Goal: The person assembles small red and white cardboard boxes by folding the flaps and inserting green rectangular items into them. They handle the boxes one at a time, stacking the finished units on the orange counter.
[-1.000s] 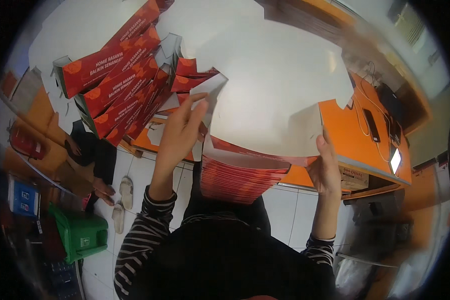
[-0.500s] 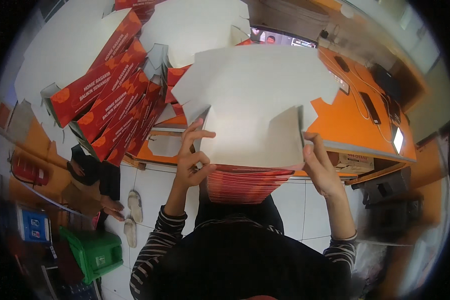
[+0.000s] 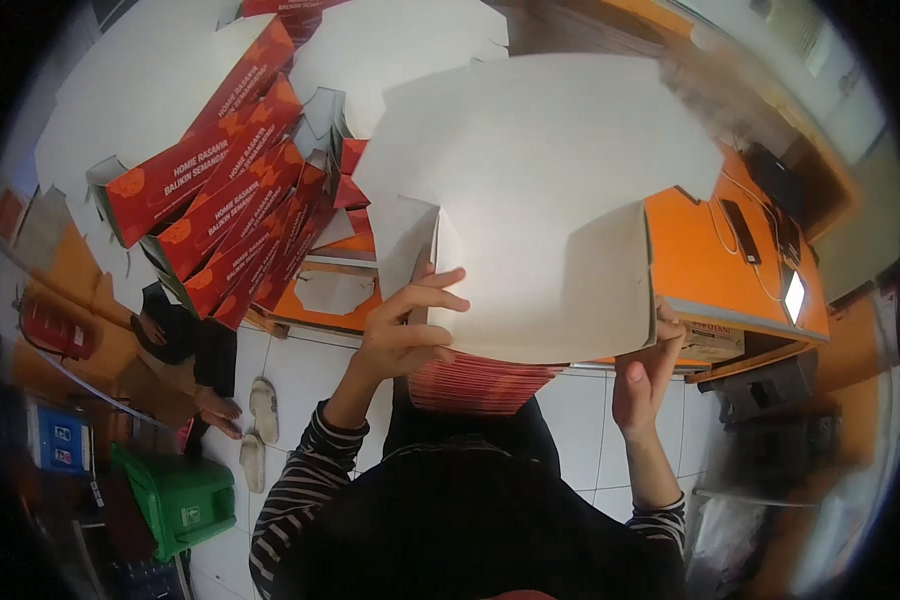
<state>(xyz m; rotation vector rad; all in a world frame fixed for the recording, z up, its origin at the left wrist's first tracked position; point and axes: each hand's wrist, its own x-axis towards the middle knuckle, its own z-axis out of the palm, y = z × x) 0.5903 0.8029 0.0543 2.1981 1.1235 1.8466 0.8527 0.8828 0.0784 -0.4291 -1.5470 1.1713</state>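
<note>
Fingers: on our left hand (image 3: 400,335), spread against the white carton (image 3: 530,270); on our right hand (image 3: 650,385), partly hidden, grip we cannot tell.
Carton: between our hands.
Red boxes (image 3: 215,200): farthest cut off.
Red stack (image 3: 485,388): top hidden.

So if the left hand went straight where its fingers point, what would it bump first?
Probably the partly folded white box: the fingers of the left hand point rightward and seem to touch its left wall, though depth is hard to judge.
</note>
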